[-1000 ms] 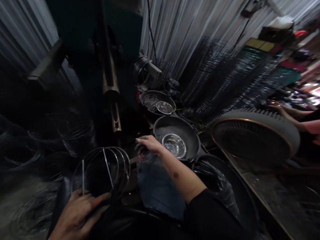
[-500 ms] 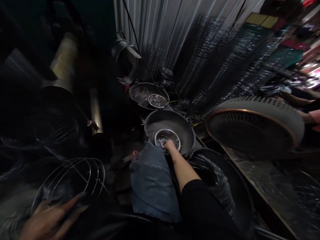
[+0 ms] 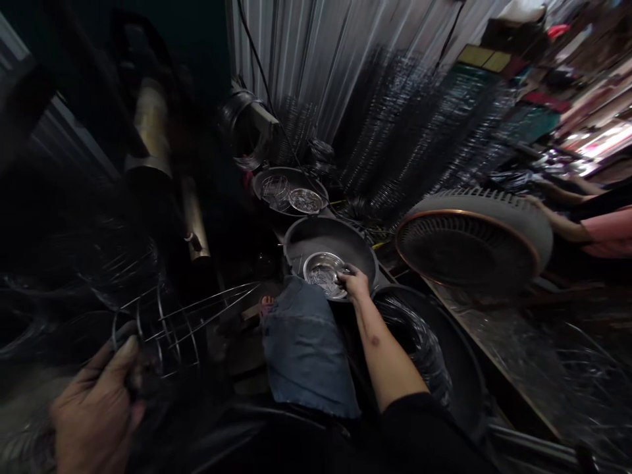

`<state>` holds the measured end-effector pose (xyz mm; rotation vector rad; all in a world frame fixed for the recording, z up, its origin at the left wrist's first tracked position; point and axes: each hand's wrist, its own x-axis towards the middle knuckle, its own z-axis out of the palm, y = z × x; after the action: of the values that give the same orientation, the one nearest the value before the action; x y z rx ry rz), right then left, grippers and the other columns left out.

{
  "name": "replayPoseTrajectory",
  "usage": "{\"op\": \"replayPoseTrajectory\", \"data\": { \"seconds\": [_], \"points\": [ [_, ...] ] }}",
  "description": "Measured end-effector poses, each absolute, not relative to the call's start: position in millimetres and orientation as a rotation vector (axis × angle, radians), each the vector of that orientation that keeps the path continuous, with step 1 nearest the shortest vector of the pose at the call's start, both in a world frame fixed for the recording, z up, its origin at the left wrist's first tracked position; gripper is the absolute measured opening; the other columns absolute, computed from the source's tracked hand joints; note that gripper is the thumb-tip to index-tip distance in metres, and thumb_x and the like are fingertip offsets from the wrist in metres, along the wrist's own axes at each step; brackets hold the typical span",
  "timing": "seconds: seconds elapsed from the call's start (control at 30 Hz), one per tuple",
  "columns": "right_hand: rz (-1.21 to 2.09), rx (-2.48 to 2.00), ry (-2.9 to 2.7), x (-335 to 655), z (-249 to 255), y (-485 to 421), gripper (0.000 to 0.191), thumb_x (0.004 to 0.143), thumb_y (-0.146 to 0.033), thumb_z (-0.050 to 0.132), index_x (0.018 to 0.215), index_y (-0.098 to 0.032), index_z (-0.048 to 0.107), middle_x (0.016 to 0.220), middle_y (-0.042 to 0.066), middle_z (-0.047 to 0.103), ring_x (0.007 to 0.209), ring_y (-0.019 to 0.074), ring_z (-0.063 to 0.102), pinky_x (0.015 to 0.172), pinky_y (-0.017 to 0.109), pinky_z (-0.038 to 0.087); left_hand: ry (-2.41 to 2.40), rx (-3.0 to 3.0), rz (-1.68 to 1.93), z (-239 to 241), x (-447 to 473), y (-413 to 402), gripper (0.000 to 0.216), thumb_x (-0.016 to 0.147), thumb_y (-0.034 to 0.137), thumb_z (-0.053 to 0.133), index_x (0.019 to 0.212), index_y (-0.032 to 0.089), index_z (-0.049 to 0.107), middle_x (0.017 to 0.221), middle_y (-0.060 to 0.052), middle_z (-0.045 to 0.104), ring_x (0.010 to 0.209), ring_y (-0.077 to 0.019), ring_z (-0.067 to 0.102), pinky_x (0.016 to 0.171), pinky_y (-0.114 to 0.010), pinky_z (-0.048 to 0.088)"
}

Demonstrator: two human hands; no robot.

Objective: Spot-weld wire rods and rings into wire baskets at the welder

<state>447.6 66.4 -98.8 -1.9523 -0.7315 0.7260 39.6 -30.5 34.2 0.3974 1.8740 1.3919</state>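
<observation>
My left hand (image 3: 101, 401), at the lower left, is closed on a wire frame (image 3: 162, 326) of curved hoops joined by long straight wires that point right. Over the right side of a shiny metal bowl (image 3: 316, 260) is my right hand (image 3: 354, 283), fingers pinched together. Whatever they hold, if anything, is too small to make out. In the bowl lie many short, thin metal pieces (image 3: 323, 278). The bowl rests inside a wide dark basin (image 3: 330, 234), just beyond my knee in blue cloth (image 3: 306, 349).
Behind stands another basin (image 3: 261, 187) with a dish of metal pieces (image 3: 305, 200). A coil of wire (image 3: 424, 349) lies on the right, near a round fan (image 3: 469, 243). Stacked wire rings (image 3: 380, 118) lean by a corrugated wall (image 3: 316, 52). Another person's arm (image 3: 563, 224) shows at far right.
My right hand has drawn back from the bowl's middle to its right side. My left hand has turned the wire frame, so its hoops stand differently and its long wires now point right.
</observation>
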Motion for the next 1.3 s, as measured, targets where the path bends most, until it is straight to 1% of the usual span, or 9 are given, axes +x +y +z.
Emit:
{"op": "replayPoseTrajectory", "data": {
  "seconds": [0.07, 0.17, 0.3, 0.5, 0.67, 0.8, 0.9, 1.1, 1.3],
  "points": [
    [0.801, -1.755, -0.73, 422, -87, 58, 0.039, 0.064, -0.033, 0.071, 0.098, -0.013, 0.067, 0.067, 0.004, 0.068, 0.055, 0.0158, 0.064, 0.049, 0.023, 0.048, 1.811, 0.442, 1.408, 31, 39, -33, 0.05, 0.06, 0.041, 0.077, 0.108, 0.028, 0.069, 0.056, 0.006, 0.048, 0.04, -0.006, 0.038, 0.029, -0.014, 0.024],
    [0.91, -1.59, -0.789, 386, -79, 40, 0.036, 0.058, -0.036, 0.075, 0.086, -0.014, 0.072, 0.074, 0.007, 0.072, 0.071, 0.0217, 0.068, 0.066, 0.031, 0.054, 1.687, 0.433, 1.513, 24, 34, -33, 0.052, 0.062, 0.041, 0.077, 0.11, 0.024, 0.068, 0.052, 0.007, 0.042, 0.042, -0.0052, 0.037, 0.032, -0.014, 0.026],
    [0.812, -1.815, -0.912, 368, -83, 13, 0.033, 0.055, -0.038, 0.075, 0.08, -0.016, 0.075, 0.086, 0.009, 0.074, 0.093, 0.0271, 0.067, 0.085, 0.036, 0.052, 1.575, 0.415, 1.61, 19, 22, -33, 0.046, 0.066, 0.038, 0.074, 0.108, 0.021, 0.068, 0.049, 0.008, 0.041, 0.043, -0.0047, 0.036, 0.038, -0.014, 0.031],
    [0.769, -1.955, -0.82, 367, -70, -3, 0.029, 0.054, -0.041, 0.073, 0.068, -0.016, 0.07, 0.067, 0.006, 0.071, 0.069, 0.0234, 0.066, 0.06, 0.031, 0.051, 1.517, 0.38, 1.669, 15, 8, -29, 0.045, 0.068, 0.034, 0.073, 0.11, 0.02, 0.067, 0.047, 0.008, 0.041, 0.044, -0.005, 0.036, 0.042, -0.015, 0.034],
    [1.209, -1.576, -0.709, 293, -22, 23, 0.029, 0.051, -0.038, 0.075, 0.065, -0.014, 0.064, 0.049, -0.001, 0.058, 0.038, 0.0096, 0.046, 0.036, 0.021, 0.03, 1.499, 0.35, 1.673, 9, 11, -19, 0.047, 0.066, 0.035, 0.075, 0.109, 0.02, 0.068, 0.046, 0.008, 0.042, 0.043, -0.0048, 0.036, 0.041, -0.016, 0.033],
    [1.685, -1.244, -0.618, 219, 8, 46, 0.035, 0.048, -0.032, 0.079, 0.072, -0.012, 0.064, 0.057, 0.002, 0.063, 0.039, 0.0101, 0.051, 0.035, 0.02, 0.033, 1.516, 0.325, 1.664, 7, 16, -14, 0.047, 0.064, 0.036, 0.077, 0.108, 0.021, 0.069, 0.047, 0.008, 0.043, 0.044, -0.0045, 0.038, 0.042, -0.015, 0.035],
    [1.832, -1.115, -0.584, 190, 12, 51, 0.036, 0.049, -0.033, 0.082, 0.07, -0.012, 0.062, 0.054, 0.002, 0.062, 0.037, 0.0089, 0.05, 0.035, 0.019, 0.034, 1.545, 0.306, 1.66, 9, 17, -13, 0.045, 0.063, 0.037, 0.077, 0.105, 0.021, 0.069, 0.047, 0.008, 0.043, 0.044, -0.0051, 0.04, 0.043, -0.016, 0.037],
    [1.65, -1.223, -0.544, 179, -1, 54, 0.036, 0.046, -0.035, 0.084, 0.061, -0.014, 0.059, 0.044, -0.002, 0.057, 0.031, 0.0072, 0.044, 0.031, 0.018, 0.029, 1.555, 0.284, 1.672, 8, 13, -8, 0.043, 0.065, 0.036, 0.076, 0.104, 0.021, 0.069, 0.048, 0.008, 0.043, 0.044, -0.0049, 0.041, 0.044, -0.015, 0.039],
    [1.747, -1.089, -0.494, 173, 3, 57, 0.032, 0.053, -0.031, 0.082, 0.072, -0.012, 0.063, 0.057, 0.002, 0.063, 0.041, 0.0091, 0.053, 0.038, 0.02, 0.038, 1.473, 0.327, 1.727, -6, 15, -6, 0.04, 0.066, 0.032, 0.076, 0.103, 0.019, 0.07, 0.046, 0.008, 0.043, 0.043, -0.0033, 0.036, 0.046, -0.014, 0.036]
  ]
}}
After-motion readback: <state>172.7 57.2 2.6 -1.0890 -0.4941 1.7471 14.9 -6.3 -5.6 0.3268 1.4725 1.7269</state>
